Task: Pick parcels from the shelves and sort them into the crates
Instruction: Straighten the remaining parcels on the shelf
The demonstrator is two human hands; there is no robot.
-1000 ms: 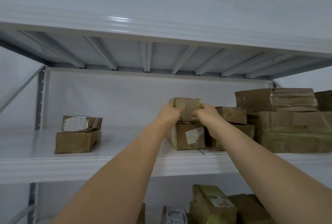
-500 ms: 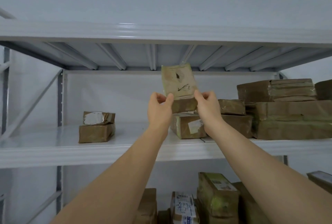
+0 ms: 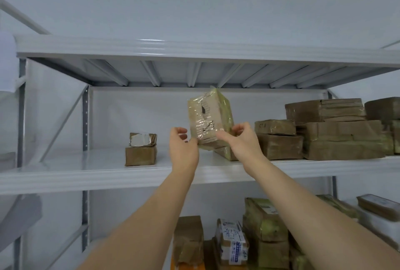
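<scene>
Closest to me, both my arms stretch up toward the middle shelf, and between them I have one taped parcel lifted clear of the board and tipped up on end, its clear-wrapped face turned to me. My right hand pinches its lower right corner, thumb on the front and fingers curled behind; my left hand sits at the lower left edge with the fingers loosely curled, and whether they truly grip or only steady it I cannot tell. So the pick is made for this one, I judge, but the sorting is not: no crate shows anywhere in view, and the parcel must yet be carried down to one. Just behind my hands a brown parcel lies on the shelf, two stacked ones stand off to the left, and a larger pile fills the right. Below, more parcels crowd the lower shelf, so most of the work looks left to do.
</scene>
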